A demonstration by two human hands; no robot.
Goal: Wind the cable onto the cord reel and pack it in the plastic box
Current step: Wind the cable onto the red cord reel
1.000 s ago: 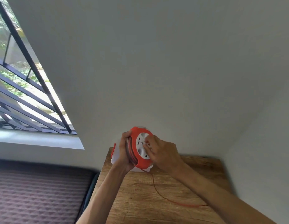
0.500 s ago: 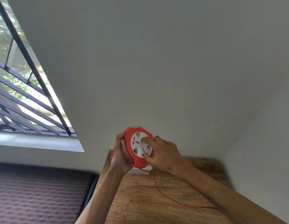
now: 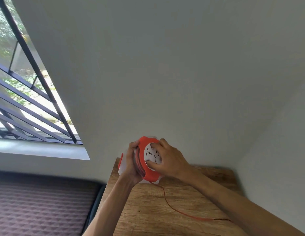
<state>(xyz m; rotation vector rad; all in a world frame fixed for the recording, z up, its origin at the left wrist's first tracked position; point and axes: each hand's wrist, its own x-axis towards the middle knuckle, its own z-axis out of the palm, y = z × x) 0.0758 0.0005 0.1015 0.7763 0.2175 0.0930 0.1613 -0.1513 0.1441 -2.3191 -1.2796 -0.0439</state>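
Note:
An orange cord reel (image 3: pixel 146 175) with a white socket face is held upright above the far left corner of the wooden table (image 3: pixel 148 210). My left hand (image 3: pixel 131 166) grips its back rim, where the wound cable shows. My right hand (image 3: pixel 168 160) lies over the white face, fingers on it. A thin orange cable (image 3: pixel 175 210) trails from the reel's bottom across the table to the right, under my right forearm. Behind the reel stands a translucent plastic box (image 3: pixel 121 166) with an orange clip, mostly hidden.
Pale walls meet in a corner behind the table. A barred window (image 3: pixel 29 99) is at the left, with a white sill. A dark patterned mattress (image 3: pixel 37 206) lies left of the table, below its edge.
My right hand has shifted around the white face, turning it. The reel sits slightly more to the left in my hands. The loose cable on the table has shifted a little.

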